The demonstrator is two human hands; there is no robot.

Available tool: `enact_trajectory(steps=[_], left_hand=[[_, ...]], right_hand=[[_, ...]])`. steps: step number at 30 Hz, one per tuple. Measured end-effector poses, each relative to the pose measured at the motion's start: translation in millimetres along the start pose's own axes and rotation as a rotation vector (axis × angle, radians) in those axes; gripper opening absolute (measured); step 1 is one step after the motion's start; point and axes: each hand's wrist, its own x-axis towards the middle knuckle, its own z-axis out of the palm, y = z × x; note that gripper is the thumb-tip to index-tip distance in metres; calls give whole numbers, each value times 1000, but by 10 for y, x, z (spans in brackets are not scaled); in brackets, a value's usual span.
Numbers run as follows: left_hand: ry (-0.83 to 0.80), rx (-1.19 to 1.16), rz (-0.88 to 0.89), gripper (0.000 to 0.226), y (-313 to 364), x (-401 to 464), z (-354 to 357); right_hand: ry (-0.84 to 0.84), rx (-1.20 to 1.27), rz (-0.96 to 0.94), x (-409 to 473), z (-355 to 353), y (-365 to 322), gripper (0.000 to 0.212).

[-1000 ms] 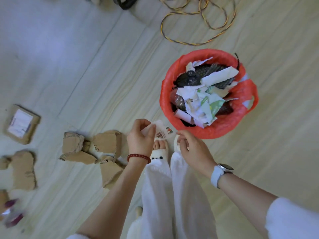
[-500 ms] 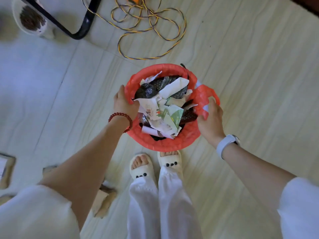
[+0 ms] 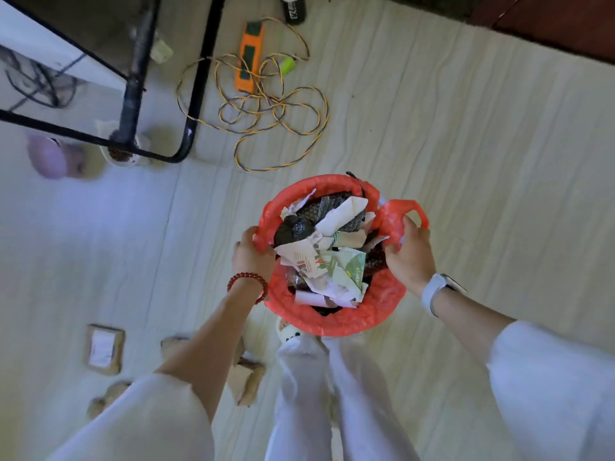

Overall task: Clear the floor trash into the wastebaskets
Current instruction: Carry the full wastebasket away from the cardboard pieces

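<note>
the wastebasket [image 3: 336,322] hid under its red liner [image 3: 392,294] and heaped paper. at 9 o'clock a pink object [image 3: 53,158] was too blurred to identify. at 12 o'clock the frame cut off a dark bottle [image 3: 294,8].

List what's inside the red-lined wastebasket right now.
The red bag liner holds torn white paper scraps, a green printed wrapper and dark bubble wrap, piled near the rim. Anything deeper is covered. Left hand and right hand grip the liner.

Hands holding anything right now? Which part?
Both grip the red plastic bag lining the wastebasket: left hand at its left rim, right hand at its right handle loop.
</note>
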Motion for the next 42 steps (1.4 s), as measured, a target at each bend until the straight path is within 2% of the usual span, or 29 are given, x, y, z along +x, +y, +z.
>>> enact_trajectory(steps=[5, 10, 14, 17, 22, 31, 35, 38, 40, 42], left_hand=[[61, -127, 20, 37, 724, -291, -357], [42, -204, 132, 29, 1627, -287, -535], [56, -188, 275, 28, 2468, 114, -621], [-17, -155, 416, 25, 3088, 585, -527], [-80, -137, 505, 29, 3804, 1483, -280], [-88, -116, 398, 35, 4508, 2693, 313], [-83, -62, 359, 15, 4706, 3005, 441], [-75, -166, 319, 23, 4854, 3089, 444], [-86, -174, 318, 9, 4924, 3123, 431], [-118, -177, 322, 24, 4943, 3169, 415]], right_hand=[[47, 21, -40, -76, -818, -313, 57], [149, 74, -21, 216, -1576, -648, 56], [221, 142, 14, 721, -1997, -953, 58], [298, 202, 49, 1302, -2191, -1072, 59], [305, 262, 68, 2454, -2261, -1227, 56], [184, 373, 174, 3970, -2152, -1316, 55], [118, 443, 190, 4323, -2090, -1260, 52], [68, 483, 180, 4495, -2074, -1284, 51], [54, 507, 184, 4581, -2067, -1312, 55], [41, 515, 202, 4604, -2080, -1360, 57]])
